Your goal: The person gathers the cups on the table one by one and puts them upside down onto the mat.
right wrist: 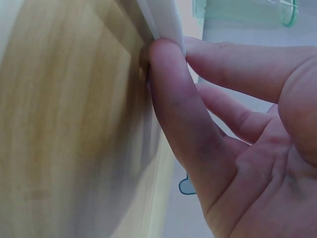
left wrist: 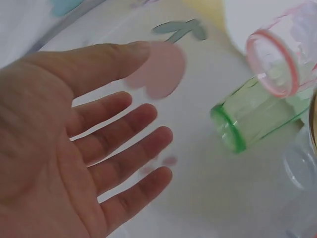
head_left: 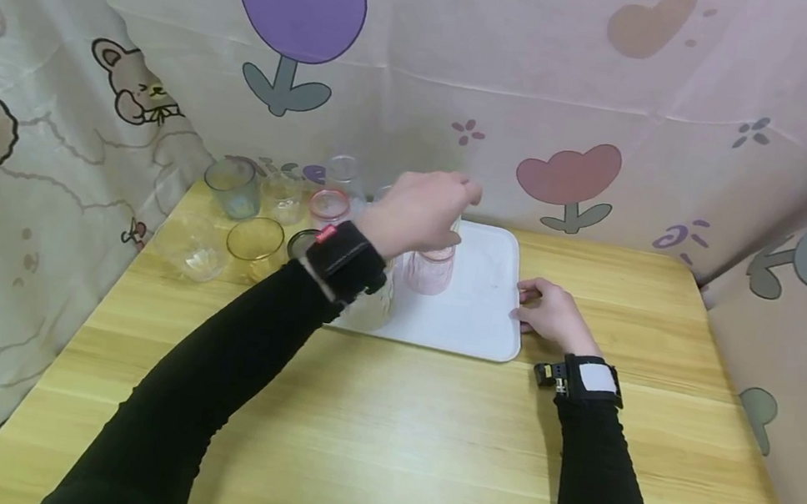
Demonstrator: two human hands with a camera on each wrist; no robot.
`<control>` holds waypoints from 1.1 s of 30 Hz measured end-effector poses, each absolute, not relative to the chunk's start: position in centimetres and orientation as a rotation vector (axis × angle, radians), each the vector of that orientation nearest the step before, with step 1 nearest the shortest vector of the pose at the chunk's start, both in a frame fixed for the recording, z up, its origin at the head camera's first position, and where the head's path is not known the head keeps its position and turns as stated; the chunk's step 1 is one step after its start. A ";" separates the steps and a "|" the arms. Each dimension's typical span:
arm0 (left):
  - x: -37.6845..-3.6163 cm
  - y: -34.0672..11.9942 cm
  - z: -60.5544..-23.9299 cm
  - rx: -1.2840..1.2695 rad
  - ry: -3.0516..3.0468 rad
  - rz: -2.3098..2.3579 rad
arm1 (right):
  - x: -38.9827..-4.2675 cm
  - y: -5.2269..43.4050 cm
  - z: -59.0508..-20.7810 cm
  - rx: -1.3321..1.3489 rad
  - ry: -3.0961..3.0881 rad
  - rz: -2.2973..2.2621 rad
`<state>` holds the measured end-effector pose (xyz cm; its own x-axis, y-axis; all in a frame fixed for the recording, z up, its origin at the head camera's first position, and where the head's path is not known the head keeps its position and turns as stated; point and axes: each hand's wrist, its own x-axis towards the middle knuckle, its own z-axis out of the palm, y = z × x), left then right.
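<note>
Currently, the tray (head_left: 475,311) lies left of the right hand (head_left: 554,314), which pinches its edge; the left hand (head_left: 414,213), fingers loosely extended, holding nothing, hangs near 1 pink glass (head_left: 429,276) and 1 green glass (left wrist: 260,115).

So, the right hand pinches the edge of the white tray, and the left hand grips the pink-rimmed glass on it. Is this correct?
Not quite. The left hand grips nothing: the left wrist view shows it apart from the pink-rimmed glass. The right hand does pinch the edge of the white tray.
</note>
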<state>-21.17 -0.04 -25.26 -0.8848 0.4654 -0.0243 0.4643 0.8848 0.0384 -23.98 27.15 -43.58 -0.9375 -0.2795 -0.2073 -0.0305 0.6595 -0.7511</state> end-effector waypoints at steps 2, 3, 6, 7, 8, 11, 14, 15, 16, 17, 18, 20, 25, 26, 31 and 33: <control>-20.5 -1.5 -24.8 0.732 3.052 0.201 | -24.0 27.2 -43.6 -0.248 2.572 -1.156; -20.0 -2.3 -24.6 0.730 3.072 0.291 | -24.0 27.2 -43.5 -0.250 2.570 -1.155; -18.8 -4.7 -24.5 0.750 3.143 0.533 | -24.0 27.1 -43.5 -0.258 2.567 -1.157; -18.5 -5.5 -24.6 0.754 3.169 0.615 | -24.0 27.1 -43.5 -0.261 2.568 -1.157; -18.1 -6.3 -24.7 0.759 3.195 0.696 | -24.0 27.1 -43.4 -0.263 2.569 -1.157; -17.0 -8.6 -25.3 0.744 3.257 0.918 | -23.9 27.1 -43.4 -0.266 2.571 -1.156; -15.8 -10.5 -26.2 0.655 3.288 1.154 | -23.9 27.1 -43.4 -0.267 2.568 -1.151; -15.4 -11.1 -26.5 0.629 3.300 1.230 | -23.9 27.1 -43.4 -0.267 2.567 -1.150; -15.0 -11.7 -26.9 0.596 3.312 1.305 | -23.9 27.1 -43.4 -0.267 2.566 -1.150; -14.6 -12.3 -27.3 0.554 3.326 1.369 | -23.9 27.1 -43.4 -0.268 2.566 -1.149; -14.3 -12.8 -27.8 0.519 3.346 1.429 | -23.9 27.1 -43.4 -0.269 2.566 -1.150; -13.6 -13.7 -28.9 0.448 3.382 1.539 | -23.8 27.2 -43.4 -0.268 2.564 -1.153; -12.3 -15.8 -32.3 0.117 3.381 1.809 | -23.7 27.3 -43.4 -0.267 2.557 -1.167; -12.2 -16.1 -33.1 0.051 3.366 1.839 | -23.7 27.3 -43.4 -0.266 2.556 -1.169; -11.9 -17.5 -36.4 -0.190 3.306 1.870 | -23.8 27.2 -43.4 -0.266 2.561 -1.167; -11.9 -17.9 -37.6 -0.261 3.279 1.878 | -23.9 27.1 -43.4 -0.265 2.562 -1.165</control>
